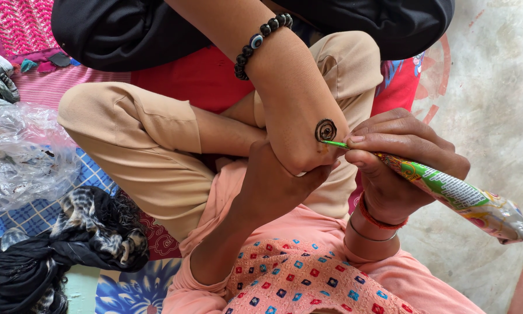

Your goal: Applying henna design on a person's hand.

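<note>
My right hand grips a green and orange paste cone, its thin green tip touching the back of another person's hand. A dark spiral design sits on that hand right at the cone's tip. My left hand reaches from below and clasps the other person's fingers, holding that hand steady. The other person's wrist carries a dark beaded bracelet. They sit cross-legged in tan trousers facing me.
A crumpled clear plastic bag lies at the left, with a black patterned cloth below it on a blue printed mat. A red cushion lies under the other person. Bare concrete floor spreads at the right.
</note>
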